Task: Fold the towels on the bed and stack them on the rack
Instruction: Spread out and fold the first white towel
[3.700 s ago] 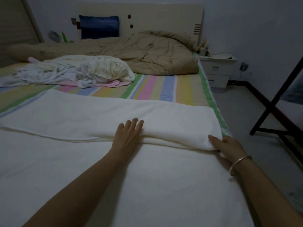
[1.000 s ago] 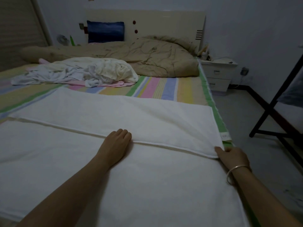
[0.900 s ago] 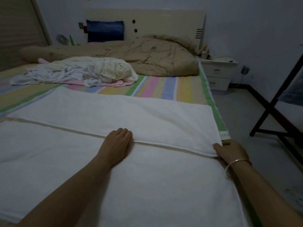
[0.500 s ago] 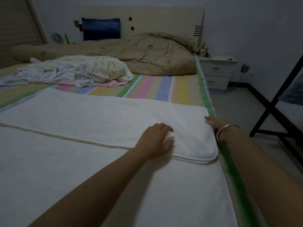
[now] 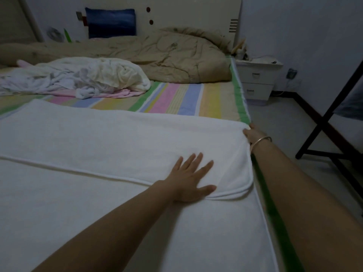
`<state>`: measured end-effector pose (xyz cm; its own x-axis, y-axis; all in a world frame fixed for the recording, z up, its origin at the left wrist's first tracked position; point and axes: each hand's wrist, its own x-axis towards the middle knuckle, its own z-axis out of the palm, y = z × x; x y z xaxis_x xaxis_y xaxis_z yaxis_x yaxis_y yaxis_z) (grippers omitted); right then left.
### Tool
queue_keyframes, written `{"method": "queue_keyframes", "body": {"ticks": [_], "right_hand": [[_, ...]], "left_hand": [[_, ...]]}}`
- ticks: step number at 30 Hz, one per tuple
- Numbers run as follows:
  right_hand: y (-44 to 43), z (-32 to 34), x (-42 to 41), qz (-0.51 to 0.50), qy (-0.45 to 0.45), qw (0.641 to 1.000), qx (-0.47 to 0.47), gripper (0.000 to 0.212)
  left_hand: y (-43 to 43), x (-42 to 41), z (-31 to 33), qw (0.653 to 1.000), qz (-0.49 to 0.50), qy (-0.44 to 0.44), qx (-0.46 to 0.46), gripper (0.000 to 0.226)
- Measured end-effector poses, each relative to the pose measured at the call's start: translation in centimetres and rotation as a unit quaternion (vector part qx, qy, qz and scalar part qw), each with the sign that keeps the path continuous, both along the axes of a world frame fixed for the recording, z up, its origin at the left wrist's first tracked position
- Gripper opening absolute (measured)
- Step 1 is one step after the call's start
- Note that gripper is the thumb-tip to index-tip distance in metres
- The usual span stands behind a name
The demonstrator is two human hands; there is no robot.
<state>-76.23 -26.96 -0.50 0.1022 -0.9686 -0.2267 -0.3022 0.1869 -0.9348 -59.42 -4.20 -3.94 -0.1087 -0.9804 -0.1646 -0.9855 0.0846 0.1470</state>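
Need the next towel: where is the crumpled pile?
Upper left of the head view, the crumpled pile lies on the striped sheet, between the tan quilt and the spread white towel.

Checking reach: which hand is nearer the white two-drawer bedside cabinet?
Right. The right hand grips the far right corner of the white towel, short of the cabinet; the left hand lies flat on the towel, farther left and nearer the person.

Home bedroom: a pastel-striped bed (image 5: pixel 176 99) is carrying a crumpled beige quilt (image 5: pixel 167 55) against a cream headboard (image 5: pixel 186 14), a white two-drawer nightstand (image 5: pixel 257 81) standing just beside it.
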Motion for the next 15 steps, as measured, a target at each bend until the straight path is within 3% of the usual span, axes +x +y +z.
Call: {"method": "queue_keyframes", "body": {"ticks": [3, 6, 8, 9, 11, 13, 15], "right_hand": [[1.2, -1.1, 0.6, -0.049, 0.030, 0.997, -0.041, 0.056], [4.4, 0.2, 1.8, -0.035, 0.249, 0.960, -0.125, 0.064], [8.4, 1.6, 3.2, 0.025, 0.400, 0.896, -0.191, 0.071], [10.4, 1.6, 4.3, 0.074, 0.433, 0.868, -0.231, 0.072], [14.8, 0.8, 6.7, 0.197, 0.442, 0.829, -0.280, 0.067], [20.0, -0.7, 8.7, 0.315, 0.442, 0.789, -0.287, 0.076], [25.5, -1.7, 10.1, 0.393, 0.442, 0.755, -0.285, 0.067]], "left_hand": [[0.7, -0.1, -0.4, 0.999, 0.004, 0.002, -0.033, 0.076], [2.0, 0.2, -0.2, 0.995, 0.002, 0.060, -0.084, 0.082], [3.6, 0.6, 0.2, 0.984, 0.006, 0.148, -0.097, 0.074], [4.7, 1.0, 0.3, 0.974, 0.015, 0.204, -0.092, 0.068], [7.2, 2.0, 0.7, 0.953, 0.025, 0.286, -0.095, 0.055], [10.7, 3.4, 1.1, 0.952, 0.014, 0.287, -0.110, 0.039], [15.2, 5.2, 1.5, 0.958, 0.015, 0.265, -0.110, 0.030]]}}
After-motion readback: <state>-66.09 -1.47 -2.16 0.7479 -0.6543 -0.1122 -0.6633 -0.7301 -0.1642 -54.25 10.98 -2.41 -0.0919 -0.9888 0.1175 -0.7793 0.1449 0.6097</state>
